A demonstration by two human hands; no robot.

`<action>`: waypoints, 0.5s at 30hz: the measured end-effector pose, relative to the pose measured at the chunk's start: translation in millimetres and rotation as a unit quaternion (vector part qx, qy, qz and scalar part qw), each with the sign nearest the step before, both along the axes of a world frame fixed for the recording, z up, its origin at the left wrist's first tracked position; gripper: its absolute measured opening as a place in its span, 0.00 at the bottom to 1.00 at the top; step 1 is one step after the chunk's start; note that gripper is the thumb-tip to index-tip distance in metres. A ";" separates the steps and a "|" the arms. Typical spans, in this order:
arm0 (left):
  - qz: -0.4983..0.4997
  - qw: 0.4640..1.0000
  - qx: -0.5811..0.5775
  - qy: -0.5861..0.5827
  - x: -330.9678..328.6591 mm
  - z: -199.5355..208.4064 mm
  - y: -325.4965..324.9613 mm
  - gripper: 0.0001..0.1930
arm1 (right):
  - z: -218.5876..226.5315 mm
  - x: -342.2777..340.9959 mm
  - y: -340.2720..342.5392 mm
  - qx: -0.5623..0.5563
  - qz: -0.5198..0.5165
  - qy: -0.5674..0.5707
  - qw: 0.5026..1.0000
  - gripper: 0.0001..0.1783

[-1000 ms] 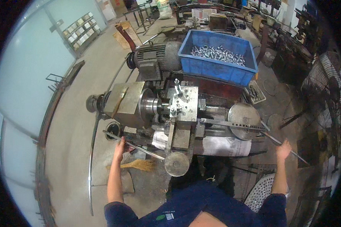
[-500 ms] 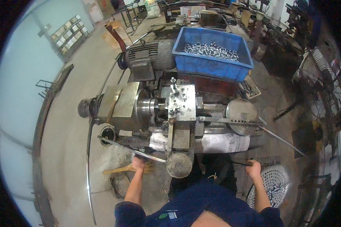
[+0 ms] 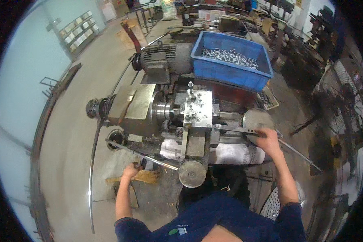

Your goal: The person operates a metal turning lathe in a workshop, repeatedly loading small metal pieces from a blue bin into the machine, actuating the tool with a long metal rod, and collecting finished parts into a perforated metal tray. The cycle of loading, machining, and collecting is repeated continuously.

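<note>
A small lathe stands before me, with a round chuck (image 3: pixel 162 110) on the left and a bright metal tool block (image 3: pixel 200 108) in the middle. My right hand (image 3: pixel 269 141) is closed over the end of a flat bar with holes (image 3: pixel 234 129), beside a large round disc (image 3: pixel 256 117). On the left, my left hand (image 3: pixel 129 171) is curled beside the straw broom (image 3: pixel 146 176); what its fingers hold is hidden. A long metal lever (image 3: pixel 149 156) slants above that hand to a smaller round disc (image 3: pixel 192 174).
A blue bin (image 3: pixel 230 74) full of small metal parts sits behind the lathe, right of the motor (image 3: pixel 169 56). White sheeting (image 3: pixel 238 154) lies under the bed. A perforated basket (image 3: pixel 272 203) is by my right arm. A fan (image 3: pixel 342 88) stands at right.
My right hand has left the dark rod low on the right and moved up to the perforated bar. My left hand has shifted left and slightly nearer. The whole view has shifted a little.
</note>
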State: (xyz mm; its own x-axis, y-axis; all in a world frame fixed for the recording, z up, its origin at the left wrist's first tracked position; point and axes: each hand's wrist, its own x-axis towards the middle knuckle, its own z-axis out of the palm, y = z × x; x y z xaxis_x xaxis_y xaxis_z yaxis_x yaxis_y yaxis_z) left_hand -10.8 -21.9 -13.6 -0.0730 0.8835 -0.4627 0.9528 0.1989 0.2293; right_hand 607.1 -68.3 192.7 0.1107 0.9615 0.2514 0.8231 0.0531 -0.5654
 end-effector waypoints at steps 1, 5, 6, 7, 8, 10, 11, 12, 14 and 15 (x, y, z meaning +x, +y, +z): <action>0.039 0.999 0.016 -0.033 -17.3 10.1 -4.0 0.25 | 11.8 -19.7 20.4 -0.002 0.034 -0.003 0.999 0.21; 0.091 0.965 0.225 -0.098 -22.7 145.0 -21.7 0.19 | 41.7 -107.3 95.5 0.043 0.209 0.009 0.977 0.20; 0.103 0.944 0.298 -0.093 -30.5 170.1 -31.8 0.17 | 40.1 -129.2 112.8 0.067 0.233 0.000 0.970 0.20; 0.112 0.933 0.341 -0.020 -44.9 186.3 -39.1 0.15 | 32.5 -149.6 130.6 0.093 0.255 -0.010 0.963 0.20; 0.133 0.894 0.429 -0.007 -59.2 193.0 -49.7 0.14 | 25.5 -170.3 147.5 0.102 0.269 -0.036 0.957 0.19; 0.197 0.885 0.421 0.037 -80.9 199.4 -68.3 0.14 | 23.2 -203.8 165.0 0.059 0.275 -0.076 0.957 0.16; 0.224 0.889 0.396 0.055 -87.7 199.5 -79.7 0.15 | 24.2 -216.7 170.5 0.006 0.268 -0.087 0.960 0.15; 0.242 0.895 0.367 0.074 -115.0 170.2 -97.9 0.17 | 27.1 -228.7 172.9 -0.044 0.262 -0.096 0.959 0.14; 0.262 0.908 0.232 0.230 -120.4 142.5 -119.7 0.23 | 22.1 -240.8 177.9 -0.062 0.258 -0.133 0.955 0.13; 0.266 0.904 0.235 0.239 -125.5 138.5 -114.6 0.23 | 19.5 -241.9 179.7 -0.072 0.250 -0.153 0.953 0.13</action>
